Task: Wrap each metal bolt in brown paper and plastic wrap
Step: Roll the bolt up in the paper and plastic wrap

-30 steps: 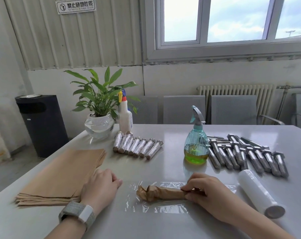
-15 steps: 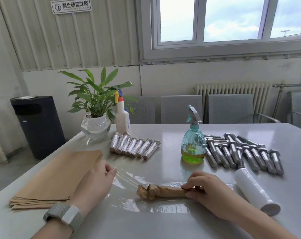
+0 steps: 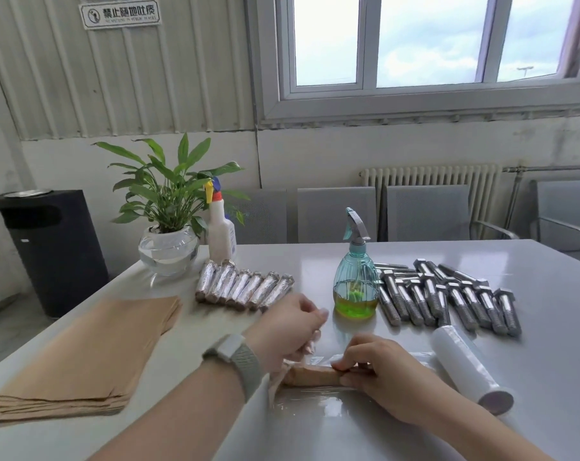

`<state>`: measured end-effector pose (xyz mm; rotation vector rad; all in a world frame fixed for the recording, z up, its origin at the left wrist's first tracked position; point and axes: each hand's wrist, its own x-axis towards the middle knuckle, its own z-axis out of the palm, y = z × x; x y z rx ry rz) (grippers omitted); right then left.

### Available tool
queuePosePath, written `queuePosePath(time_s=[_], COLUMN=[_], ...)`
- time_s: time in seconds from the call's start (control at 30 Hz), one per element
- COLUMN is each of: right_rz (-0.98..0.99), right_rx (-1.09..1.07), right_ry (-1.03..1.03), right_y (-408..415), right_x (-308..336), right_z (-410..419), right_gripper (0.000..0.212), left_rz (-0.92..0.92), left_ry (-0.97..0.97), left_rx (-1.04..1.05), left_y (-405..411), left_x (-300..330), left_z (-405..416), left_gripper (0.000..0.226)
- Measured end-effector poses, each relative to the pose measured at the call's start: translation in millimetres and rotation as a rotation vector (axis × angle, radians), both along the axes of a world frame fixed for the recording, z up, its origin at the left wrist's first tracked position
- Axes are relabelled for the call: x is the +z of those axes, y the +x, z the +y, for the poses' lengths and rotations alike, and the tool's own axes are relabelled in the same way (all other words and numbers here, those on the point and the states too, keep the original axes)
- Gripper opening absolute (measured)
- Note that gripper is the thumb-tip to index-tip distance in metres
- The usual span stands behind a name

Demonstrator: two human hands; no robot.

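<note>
the right hand pins the paper-wrapped bolt down near the front edge of the table, fingers curled over its right end. the left hand pinches the left edge of the plastic sheet that lies under the bolt and lifts it over the bolt's left end. so this bolt has its brown paper on, and the plastic layer looks only just begun.

just right of the hands lies the roll of plastic wrap. toward the back, left of the green spray bottle, a row of finished bolts, about seven, lies side by side. right of the bottle a larger batch of bare bolts waits, so most of the job seems left. the stack of brown paper sits at the left edge.
</note>
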<state>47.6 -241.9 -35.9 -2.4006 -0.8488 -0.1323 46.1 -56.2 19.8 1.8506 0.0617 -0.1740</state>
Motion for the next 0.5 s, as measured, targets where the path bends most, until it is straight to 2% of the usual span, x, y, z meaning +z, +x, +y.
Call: queuePosePath(time_s=[0.1,0.33,0.5], right_rz=[-0.02,0.006,0.081], right_rx=[0.005,-0.04,-0.069], right_ry=[0.005,0.06,0.122], right_y=[0.8,-0.1,-2.0], right_x=[-0.7,1.1,-0.4], right_z=[-0.2,-1.7,-2.8], right_gripper=[0.014,0.013,0.031], left_rz=[-0.005,0.152,0.176], left_ry=[0.152,0.131,0.163], left_rx=[-0.025,-0.181,-0.169], left_y=[2.8,-0.2,4.9], left_x=[-20.5,-19.6,-23.4], left_z=[-19.2,-24.8,-22.1], left_gripper=[0.019,0.019,0.031])
